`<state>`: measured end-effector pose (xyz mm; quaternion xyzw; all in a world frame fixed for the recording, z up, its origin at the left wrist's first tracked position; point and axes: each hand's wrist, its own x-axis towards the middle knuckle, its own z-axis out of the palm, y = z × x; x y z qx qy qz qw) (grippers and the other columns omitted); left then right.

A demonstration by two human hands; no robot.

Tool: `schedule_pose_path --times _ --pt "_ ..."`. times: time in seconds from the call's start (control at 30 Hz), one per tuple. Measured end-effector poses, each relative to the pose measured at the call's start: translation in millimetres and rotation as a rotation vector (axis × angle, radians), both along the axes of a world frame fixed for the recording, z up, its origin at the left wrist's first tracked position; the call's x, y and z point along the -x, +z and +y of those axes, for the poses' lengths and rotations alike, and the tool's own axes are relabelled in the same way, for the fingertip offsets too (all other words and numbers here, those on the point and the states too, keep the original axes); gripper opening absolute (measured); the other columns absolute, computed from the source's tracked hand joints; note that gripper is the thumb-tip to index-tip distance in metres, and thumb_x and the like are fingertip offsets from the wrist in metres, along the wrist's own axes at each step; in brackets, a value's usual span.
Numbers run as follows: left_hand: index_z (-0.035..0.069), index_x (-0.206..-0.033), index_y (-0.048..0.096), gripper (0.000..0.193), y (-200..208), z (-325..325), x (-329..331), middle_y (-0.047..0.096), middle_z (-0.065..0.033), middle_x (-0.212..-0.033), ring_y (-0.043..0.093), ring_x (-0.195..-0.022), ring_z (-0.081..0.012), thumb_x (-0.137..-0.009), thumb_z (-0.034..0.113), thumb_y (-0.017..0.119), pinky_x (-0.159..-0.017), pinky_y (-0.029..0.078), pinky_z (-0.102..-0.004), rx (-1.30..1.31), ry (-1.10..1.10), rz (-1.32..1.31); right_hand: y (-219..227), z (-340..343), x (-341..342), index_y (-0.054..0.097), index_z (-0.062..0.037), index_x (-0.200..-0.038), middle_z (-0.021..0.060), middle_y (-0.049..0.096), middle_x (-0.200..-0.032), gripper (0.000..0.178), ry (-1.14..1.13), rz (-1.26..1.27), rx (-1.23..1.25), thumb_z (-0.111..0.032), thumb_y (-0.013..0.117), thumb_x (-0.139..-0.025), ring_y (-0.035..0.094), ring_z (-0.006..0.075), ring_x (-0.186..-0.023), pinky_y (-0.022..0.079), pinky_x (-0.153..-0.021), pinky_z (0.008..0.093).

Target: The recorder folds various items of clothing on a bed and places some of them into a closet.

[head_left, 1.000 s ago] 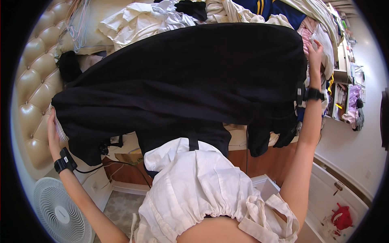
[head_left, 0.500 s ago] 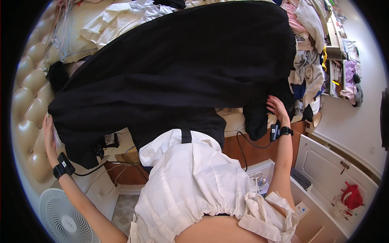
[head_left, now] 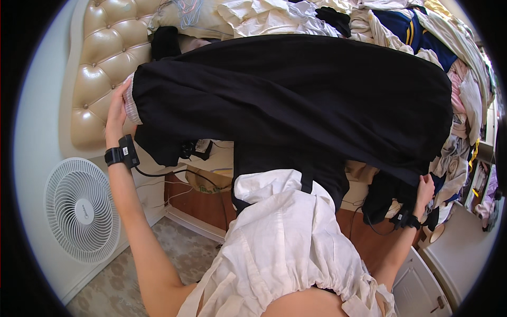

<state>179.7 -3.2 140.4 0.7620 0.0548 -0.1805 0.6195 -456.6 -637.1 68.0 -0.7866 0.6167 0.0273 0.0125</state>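
A wide black garment is spread sideways in front of me, with a light, gathered elastic band at its left end. My left hand is closed at this band, fingers along its outer edge; part of the grip is hidden. At the garment's lower right corner, my right hand pinches the black cloth with bent fingers. The cloth between my hands hangs fairly taut, with diagonal folds. Its near part hides some of what lies beneath.
Piled clothes cover the bed behind, beside a tufted cream headboard. A white fan stands at lower left. Dark cables run from my wrist devices. A white cabinet door is at lower right.
My view has swung left, bringing the headboard and fan further in. My right hand, earlier loosely spread at the cloth, now pinches its corner. The gathered band at the left shows more.
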Motion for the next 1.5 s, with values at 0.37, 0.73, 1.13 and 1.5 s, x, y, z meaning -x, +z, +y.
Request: schedule_pose_path --times 0.37,0.73,1.13,1.5 --pt "0.004 -0.096 0.058 0.023 16.2 56.7 -3.8 0.061 -0.0091 -0.103 0.054 -0.102 -0.0195 -0.078 0.017 0.052 -0.093 0.037 -0.0309 0.631 -0.063 -0.059 23.1 -117.1 118.4 0.055 -0.0022 -0.106 0.01 0.061 -0.1 0.026 -0.206 -1.757 -0.398 -0.022 0.05 -0.09 0.058 0.0196 -0.093 0.042 -0.086 0.0327" --pt "0.002 -0.098 0.059 0.04 4.4 80.6 24.9 0.06 -0.0103 -0.105 0.056 -0.099 -0.0244 -0.061 0.014 0.048 -0.093 0.04 -0.0385 0.637 0.046 -0.014 -7.3 -150.5 114.7 0.052 -0.0011 -0.112 0.0096 0.058 -0.108 0.04 -0.24 -1.4 -0.541 -0.033 0.053 -0.088 0.055 0.0193 -0.098 0.04 -0.088 0.0325" --pt "0.005 -0.128 0.04 0.065 33.0 35.2 65.2 0.053 -0.0095 -0.118 0.05 -0.109 -0.0218 -0.066 -0.01 0.049 -0.095 0.036 -0.0315 0.392 -0.188 0.125 -55.0 -144.1 163.8 0.053 0.0006 -0.113 0.0086 0.058 -0.112 0.05 -0.448 -1.221 -0.821 -0.039 0.058 -0.083 0.054 0.0205 -0.102 0.038 -0.091 0.0337" --pt "0.001 -0.125 0.043 0.055 35.5 56.8 81.3 0.057 -0.0096 -0.114 0.054 -0.104 -0.0181 -0.071 -0.004 0.055 -0.093 0.038 -0.0291 0.235 -0.395 0.244 -56.2 -137.3 161.3 0.047 -0.0169 -0.123 0.0027 0.061 -0.102 0.036 -0.318 -1.15 -0.778 -0.016 0.051 -0.088 0.059 0.0144 -0.087 0.046 -0.074 0.0278"
